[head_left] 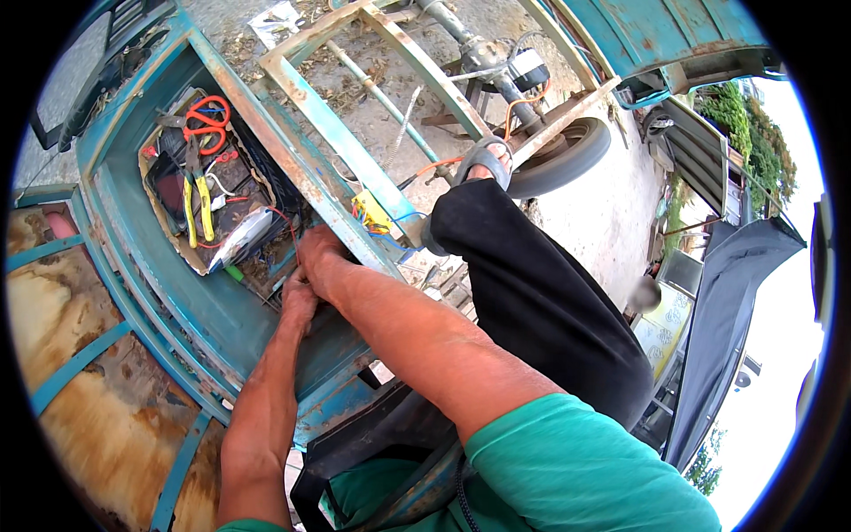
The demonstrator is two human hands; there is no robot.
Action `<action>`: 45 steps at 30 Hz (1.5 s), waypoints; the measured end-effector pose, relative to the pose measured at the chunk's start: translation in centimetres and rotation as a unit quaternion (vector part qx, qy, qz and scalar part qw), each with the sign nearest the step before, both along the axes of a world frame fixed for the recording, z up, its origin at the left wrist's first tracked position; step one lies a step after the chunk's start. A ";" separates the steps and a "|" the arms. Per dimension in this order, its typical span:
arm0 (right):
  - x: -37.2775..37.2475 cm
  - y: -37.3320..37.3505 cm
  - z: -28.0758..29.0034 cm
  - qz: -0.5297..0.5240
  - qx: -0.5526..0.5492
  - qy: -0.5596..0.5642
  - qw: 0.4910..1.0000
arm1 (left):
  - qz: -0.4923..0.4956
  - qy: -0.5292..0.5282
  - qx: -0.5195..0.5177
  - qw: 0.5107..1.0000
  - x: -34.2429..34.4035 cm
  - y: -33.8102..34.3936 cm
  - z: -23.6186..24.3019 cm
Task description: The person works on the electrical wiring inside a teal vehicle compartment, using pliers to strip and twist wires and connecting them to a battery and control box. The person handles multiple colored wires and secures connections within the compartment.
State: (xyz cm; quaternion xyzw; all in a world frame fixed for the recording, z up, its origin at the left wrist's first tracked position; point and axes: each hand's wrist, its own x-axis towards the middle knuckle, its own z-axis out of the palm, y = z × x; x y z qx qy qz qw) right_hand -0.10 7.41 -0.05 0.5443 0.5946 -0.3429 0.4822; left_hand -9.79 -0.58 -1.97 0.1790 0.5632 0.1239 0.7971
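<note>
While close together, 2 hands (308,277)

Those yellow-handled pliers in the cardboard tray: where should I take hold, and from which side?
Take the yellow-handled pliers by the two yellow handles, coming from above. They lie flat in the cardboard tray, handles side by side toward you, with the orange-handled scissors beyond their head. Both hands are busy at the wires.

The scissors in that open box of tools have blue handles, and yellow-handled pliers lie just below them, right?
Not quite. The head view shows the scissors have orange-red handles, not blue. The rest holds: the yellow-handled pliers lie just below them in the open box, up and to the left of the left hand and right hand, which meet by the rusty teal frame.
</note>
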 end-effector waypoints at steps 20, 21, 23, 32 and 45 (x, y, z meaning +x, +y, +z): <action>-0.3 -1.7 -3.9 -0.115 0.073 -0.035 0.990 | 0.014 0.009 -0.030 0.999 0.6 0.9 1.7; -0.4 -1.2 -2.8 -0.100 0.063 -0.017 0.993 | 0.017 0.015 -0.033 0.999 0.5 1.1 2.0; -0.4 0.7 1.0 -0.068 0.043 0.020 0.997 | 0.034 0.018 -0.030 0.999 0.5 1.4 2.6; -0.5 -1.6 -2.7 0.020 0.080 -0.019 0.996 | 0.006 0.001 -0.014 1.000 0.0 0.1 0.3; -0.2 -2.4 -4.5 -0.027 0.098 -0.028 0.994 | 0.039 -0.012 -0.028 0.999 0.5 0.6 1.4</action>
